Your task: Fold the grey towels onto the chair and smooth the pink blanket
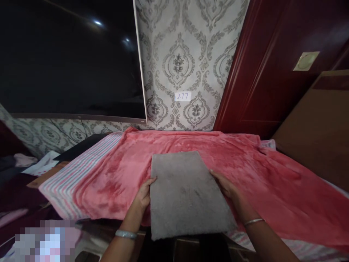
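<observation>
A folded grey fleece cloth [188,193] lies flat in front of me, its near end reaching past the edge of the bed. My left hand [141,194] grips its left edge, and my right hand [225,185] grips its right edge. Under it spreads a pink plush blanket [253,174], with a striped towel [71,182] along the blanket's left side. A pale bangle [125,234] circles my left wrist, and a thin silver bangle [253,221] circles my right wrist.
Behind the blanket stands a damask-papered wall [177,62] with a small "277" label [182,96]. A dark wall-mounted screen [68,58] hangs at left, a dark red door [256,65] stands at right, and a brown panel [313,127] leans beyond the blanket. Clothes lie at lower left.
</observation>
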Demonstrator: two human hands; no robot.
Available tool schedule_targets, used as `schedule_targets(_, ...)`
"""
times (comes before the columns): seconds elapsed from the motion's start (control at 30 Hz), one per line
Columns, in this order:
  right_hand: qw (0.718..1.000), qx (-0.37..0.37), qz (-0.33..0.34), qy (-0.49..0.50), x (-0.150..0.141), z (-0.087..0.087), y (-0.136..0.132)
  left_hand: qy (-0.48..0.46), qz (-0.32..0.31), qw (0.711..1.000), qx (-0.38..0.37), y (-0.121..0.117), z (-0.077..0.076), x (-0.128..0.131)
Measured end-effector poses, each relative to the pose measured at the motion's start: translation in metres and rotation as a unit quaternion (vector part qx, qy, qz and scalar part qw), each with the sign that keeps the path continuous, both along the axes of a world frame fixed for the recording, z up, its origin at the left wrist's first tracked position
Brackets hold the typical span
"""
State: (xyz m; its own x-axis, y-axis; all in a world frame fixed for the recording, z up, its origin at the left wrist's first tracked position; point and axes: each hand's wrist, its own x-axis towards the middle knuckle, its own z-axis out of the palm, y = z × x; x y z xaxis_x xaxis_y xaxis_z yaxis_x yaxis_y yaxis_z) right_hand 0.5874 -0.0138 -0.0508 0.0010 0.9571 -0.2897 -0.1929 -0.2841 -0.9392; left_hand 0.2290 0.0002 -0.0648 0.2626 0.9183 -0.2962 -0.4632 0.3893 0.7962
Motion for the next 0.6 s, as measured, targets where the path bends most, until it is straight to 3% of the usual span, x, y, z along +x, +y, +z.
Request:
schedule_targets(0.1,1.000,0.005,-0.006,0.011,-0.001,0.000,0.001,-0.023,-0.007,0.997,-0.069,-0.001,0.004,0.002)
schedule_targets(0.33,1.000,-0.007,-0.007,0.024,-0.004,0.002,0.003,-0.020,-0.003,0.992,-0.123,-0.004,0.011,0.002)
schedule_targets(0.6,0.999,0.003,-0.018,0.041,-0.007,0.001,0.002,-0.014,-0.066,0.989,-0.132,0.006,-0.014,-0.016)
